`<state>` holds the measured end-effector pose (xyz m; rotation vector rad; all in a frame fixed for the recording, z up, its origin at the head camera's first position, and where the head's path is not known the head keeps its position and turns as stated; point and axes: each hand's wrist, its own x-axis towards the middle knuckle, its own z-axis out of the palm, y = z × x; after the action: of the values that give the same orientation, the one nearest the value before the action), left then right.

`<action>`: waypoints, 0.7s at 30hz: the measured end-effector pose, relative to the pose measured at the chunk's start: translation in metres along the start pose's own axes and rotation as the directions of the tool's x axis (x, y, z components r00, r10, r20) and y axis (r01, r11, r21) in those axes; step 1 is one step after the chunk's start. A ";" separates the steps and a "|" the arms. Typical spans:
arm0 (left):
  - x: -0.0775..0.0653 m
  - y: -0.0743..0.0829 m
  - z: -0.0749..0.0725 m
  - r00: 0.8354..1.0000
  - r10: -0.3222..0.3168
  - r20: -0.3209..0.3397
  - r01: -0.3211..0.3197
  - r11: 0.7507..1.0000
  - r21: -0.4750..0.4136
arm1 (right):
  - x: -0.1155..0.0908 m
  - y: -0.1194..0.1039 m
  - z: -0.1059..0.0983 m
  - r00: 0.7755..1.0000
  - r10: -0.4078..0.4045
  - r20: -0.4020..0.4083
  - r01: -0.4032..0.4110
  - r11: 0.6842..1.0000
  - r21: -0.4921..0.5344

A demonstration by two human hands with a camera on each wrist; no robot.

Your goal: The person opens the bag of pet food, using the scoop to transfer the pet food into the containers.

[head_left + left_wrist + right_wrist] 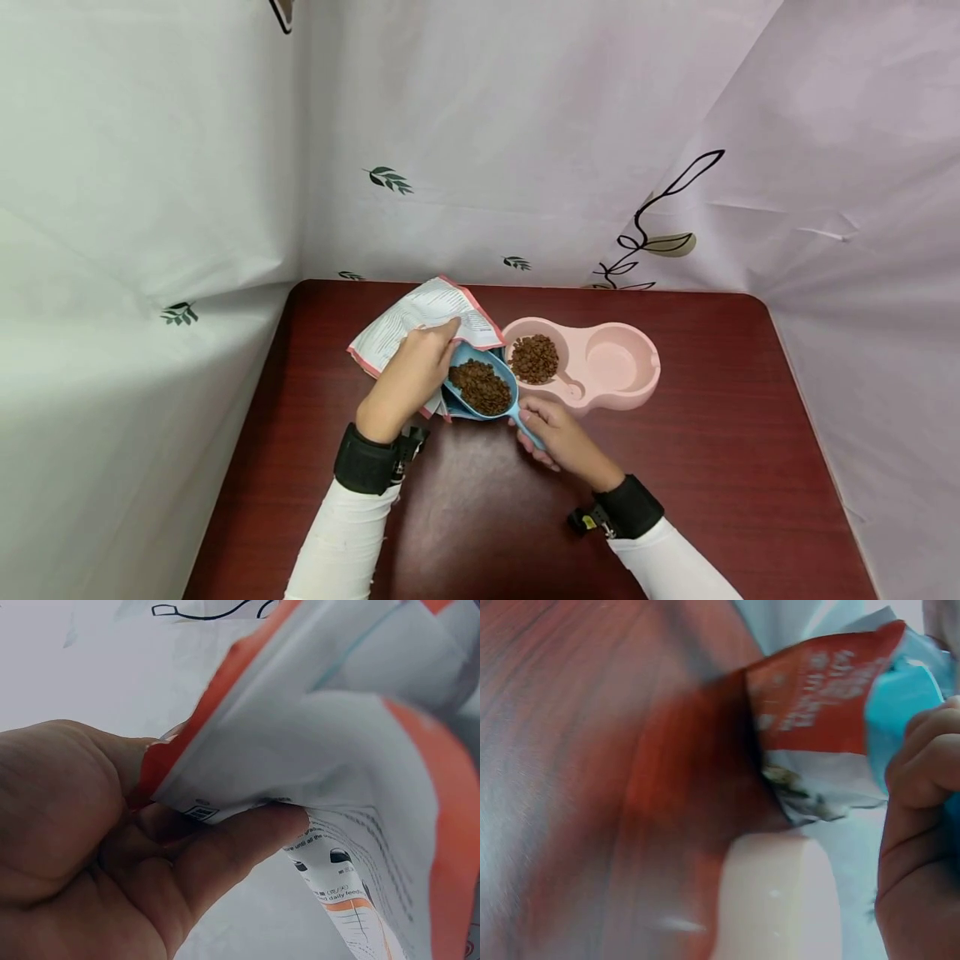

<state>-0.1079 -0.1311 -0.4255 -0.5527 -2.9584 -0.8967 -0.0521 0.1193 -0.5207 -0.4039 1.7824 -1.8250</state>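
Note:
My left hand [411, 371] grips the torn edge of a white paper-like bag [408, 321] with a red border and printed text. In the left wrist view its thumb and fingers pinch the folded bag edge [180, 761]. My right hand [558, 437] holds the handle of a blue scoop [465, 353], fingers curled round it. Brown pet kibble [482, 387] heaps in the scoop, which lies at the bag's mouth. Beside the bag stands a pink double pet bowl [585, 379]; its left well holds kibble [535, 358], while its right well shows a bare bottom.
A dark red wooden table [712, 450] with rounded corners lies beneath everything. White cloth [480, 167] with leaf prints hangs behind the table and at both sides. The pink bowl's left end sits close against the bag and scoop.

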 end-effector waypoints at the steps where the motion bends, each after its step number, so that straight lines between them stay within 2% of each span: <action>1: 0.000 0.000 0.000 1.000 -0.001 -0.001 0.001 1.000 -0.003 | -0.004 -0.003 -0.002 1.000 0.008 0.007 -0.008 1.000 0.003; 6: 0.000 0.001 0.000 1.000 0.000 -0.010 0.000 1.000 0.004 | -0.024 -0.011 -0.016 0.999 0.000 0.033 0.001 0.999 -0.033; 9: 0.000 0.001 0.000 1.000 -0.001 -0.009 0.002 1.000 0.005 | -0.037 -0.012 -0.025 0.998 -0.031 0.045 0.034 0.998 -0.052; 21: 0.000 0.002 0.000 1.000 -0.008 -0.015 0.008 1.000 0.019 | -0.081 -0.016 -0.069 0.996 -0.088 0.030 0.088 0.996 0.013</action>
<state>-0.1070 -0.1300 -0.4243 -0.5316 -2.9545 -0.8680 -0.0288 0.2216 -0.4968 -0.5104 1.7576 -1.8787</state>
